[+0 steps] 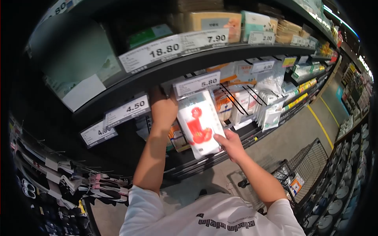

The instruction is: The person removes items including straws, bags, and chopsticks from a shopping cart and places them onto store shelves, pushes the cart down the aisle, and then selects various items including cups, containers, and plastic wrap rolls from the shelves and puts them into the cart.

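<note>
A white packet with a red tomato picture [199, 128] hangs tilted below the 5.80 price tag [197, 84]. My right hand [230, 144] pinches its lower right edge, thumb on the front. My left hand [163, 103] reaches up beside the packet's upper left, between the 4.50 tag [126, 111] and the 5.80 tag; its fingers are hidden in the dark under the shelf edge. Behind the packet, to its right, orange and white packets [224, 103] hang on hooks.
A black shelf edge [149, 78] runs above my hands, with boxed goods on it. At the lower right stands a wire shopping cart [311, 161] holding a packet. Racks of hanging socks [59, 173] are at the lower left, and a rack of round items [340, 192] is far right.
</note>
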Demonstrator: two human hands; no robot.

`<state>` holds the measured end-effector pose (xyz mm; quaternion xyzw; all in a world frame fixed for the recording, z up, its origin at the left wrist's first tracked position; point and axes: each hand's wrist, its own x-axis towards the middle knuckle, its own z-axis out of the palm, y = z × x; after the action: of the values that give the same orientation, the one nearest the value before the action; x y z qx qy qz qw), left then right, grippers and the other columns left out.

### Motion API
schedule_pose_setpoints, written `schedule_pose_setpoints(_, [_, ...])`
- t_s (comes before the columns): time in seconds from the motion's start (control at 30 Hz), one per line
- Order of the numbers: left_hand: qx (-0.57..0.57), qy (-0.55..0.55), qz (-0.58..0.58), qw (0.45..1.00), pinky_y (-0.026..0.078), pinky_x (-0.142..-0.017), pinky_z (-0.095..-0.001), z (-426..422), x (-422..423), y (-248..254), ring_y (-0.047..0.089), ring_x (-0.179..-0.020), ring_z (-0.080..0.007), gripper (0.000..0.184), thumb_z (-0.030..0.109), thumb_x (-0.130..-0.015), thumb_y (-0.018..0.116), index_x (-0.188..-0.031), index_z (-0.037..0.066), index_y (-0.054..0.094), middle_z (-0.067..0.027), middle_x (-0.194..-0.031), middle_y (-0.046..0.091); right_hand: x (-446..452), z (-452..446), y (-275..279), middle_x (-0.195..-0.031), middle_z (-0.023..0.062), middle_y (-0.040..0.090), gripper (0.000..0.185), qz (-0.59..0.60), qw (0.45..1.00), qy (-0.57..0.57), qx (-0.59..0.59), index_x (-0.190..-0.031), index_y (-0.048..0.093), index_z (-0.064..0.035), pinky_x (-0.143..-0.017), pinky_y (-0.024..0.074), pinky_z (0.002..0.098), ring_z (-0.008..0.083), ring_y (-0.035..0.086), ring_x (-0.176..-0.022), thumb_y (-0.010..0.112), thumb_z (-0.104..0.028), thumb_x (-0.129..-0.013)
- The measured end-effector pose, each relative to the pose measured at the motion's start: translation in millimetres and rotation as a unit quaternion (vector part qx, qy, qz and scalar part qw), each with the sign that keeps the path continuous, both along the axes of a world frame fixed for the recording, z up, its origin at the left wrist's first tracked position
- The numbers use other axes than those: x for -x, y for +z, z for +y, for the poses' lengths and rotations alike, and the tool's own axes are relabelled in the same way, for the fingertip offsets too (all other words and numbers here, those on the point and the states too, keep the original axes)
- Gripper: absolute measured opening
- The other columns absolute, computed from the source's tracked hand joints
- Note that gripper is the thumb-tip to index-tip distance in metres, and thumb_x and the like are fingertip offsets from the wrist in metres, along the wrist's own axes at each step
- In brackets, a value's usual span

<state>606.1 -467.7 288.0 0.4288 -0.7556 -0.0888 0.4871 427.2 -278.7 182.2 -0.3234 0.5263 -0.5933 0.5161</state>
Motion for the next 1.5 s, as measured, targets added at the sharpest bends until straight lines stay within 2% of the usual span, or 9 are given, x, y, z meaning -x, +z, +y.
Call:
schedule_pose_setpoints(0.13, [-0.079,-0.038,0.198,0.976,0.028,-0.116,-0.0390,91.1,-6.7,-38.2,0.038,-0.140,-0.0295,0.071,0.002,-0.089,0.064,-0.150,-0.005,0.029,-0.0236,-0.150,0.037,-0.3,-39.0,-1.8,-0.090,0.0046,0.069,0.036,0.094,0.995,-0.024,0.009,-0.109,0.065,0.0029,-0.056,0.0492,0.0249,0.0076,0.062,-0.072,0.072,-0.028,-0.093])
schedule_pose_setpoints(0.37, [-0.332,-0.396,0.357,0.778,0.053,-0.085,-0.0296,166.0,-15.6,-93.0,0.066,-0.090,-0.0160,0.084,-0.001,-0.091,0.058,-0.158,0.003,0.009,-0.0165,-0.121,0.061,-9.1,-81.6,-5.4,-0.087,0.0084,0.069,0.050,0.169,0.984,-0.055,-0.018,-0.108,0.065,0.0023,-0.056,0.0543,0.0275,0.0144,0.068,-0.071,0.077,-0.041,-0.087])
schedule_pose_setpoints(0.5, [-0.380,-0.353,0.330,0.789,0.054,-0.077,-0.0267,169.1,-6.9,-93.7,0.065,-0.083,-0.0144,0.086,-0.003,-0.092,0.055,-0.159,0.004,0.002,-0.0164,-0.116,0.063,-19.5,-72.1,8.7,-0.087,0.0142,0.072,0.063,0.454,0.882,-0.106,-0.073,-0.105,0.068,0.0003,-0.067,0.0563,0.0382,0.0288,0.072,-0.079,0.072,-0.059,-0.083])
schedule_pose_setpoints(0.63, [-0.406,-0.347,0.311,0.786,0.053,-0.077,-0.0268,172.6,-1.1,-94.5,0.065,-0.083,-0.0139,0.086,-0.003,-0.093,0.055,-0.158,0.001,-0.001,-0.0164,-0.116,0.062,-21.3,-68.5,16.0,-0.082,0.0189,0.071,0.060,0.528,0.837,-0.133,-0.044,-0.090,0.066,-0.0007,-0.070,0.0547,0.0456,0.0364,0.070,-0.080,0.070,-0.060,-0.081])
schedule_pose_setpoints(0.77, [-0.423,-0.351,0.300,0.780,0.053,-0.076,-0.0267,172.4,8.2,-102.1,0.065,-0.082,-0.0143,0.085,-0.004,-0.093,0.054,-0.158,-0.001,0.000,-0.0182,-0.116,0.062,-19.1,-65.5,14.4,-0.101,0.0186,0.073,0.063,0.567,0.812,-0.135,-0.028,-0.110,0.070,-0.0008,-0.080,0.0550,0.0439,0.0351,0.070,-0.092,0.072,-0.057,-0.081])
schedule_pose_setpoints(0.87, [-0.436,-0.348,0.293,0.776,0.054,-0.078,-0.0272,170.2,7.1,-111.6,0.064,-0.083,-0.0145,0.085,-0.006,-0.092,0.053,-0.158,-0.001,-0.001,-0.0194,-0.118,0.060,-12.3,-56.4,3.3,-0.101,0.0170,0.072,0.061,0.550,0.814,-0.186,0.030,-0.110,0.069,-0.0008,-0.080,0.0545,0.0425,0.0345,0.069,-0.089,0.071,-0.055,-0.082])
schedule_pose_setpoints(1.03, [-0.450,-0.299,0.305,0.785,0.056,-0.075,-0.0287,153.4,-6.9,-133.3,0.064,-0.084,-0.0160,0.085,-0.007,-0.090,0.053,-0.157,-0.001,0.001,-0.0197,-0.125,0.055,27.4,22.0,-43.3,-0.087,0.0051,0.067,0.025,0.399,0.878,-0.247,0.096,-0.106,0.065,0.0013,-0.067,0.0501,0.0260,0.0109,0.060,-0.075,0.076,-0.010,-0.086])
schedule_pose_setpoints(1.3, [-0.543,-0.278,0.426,0.668,0.060,-0.065,-0.0341,108.1,2.1,-125.1,0.067,-0.079,-0.0211,0.076,0.014,-0.095,0.060,-0.155,0.003,0.014,-0.0216,-0.137,0.054,45.2,252.2,-158.4,-0.081,-0.0007,0.064,0.011,0.260,0.888,-0.365,-0.099,-0.098,0.064,-0.0018,-0.064,0.0478,0.0224,0.0053,0.056,-0.072,0.069,-0.010,-0.094])
schedule_pose_setpoints(1.5, [-0.513,-0.287,0.399,0.704,0.058,-0.055,-0.0302,132.0,23.6,-122.8,0.066,-0.068,-0.0181,0.075,0.016,-0.097,0.061,-0.155,0.002,0.016,-0.0181,-0.125,0.064,-5.4,309.3,-176.1,-0.078,-0.0031,0.062,0.008,0.177,0.875,-0.427,-0.144,-0.098,0.066,-0.0026,-0.059,0.0445,0.0211,0.0033,0.054,-0.068,0.068,-0.010,-0.095])
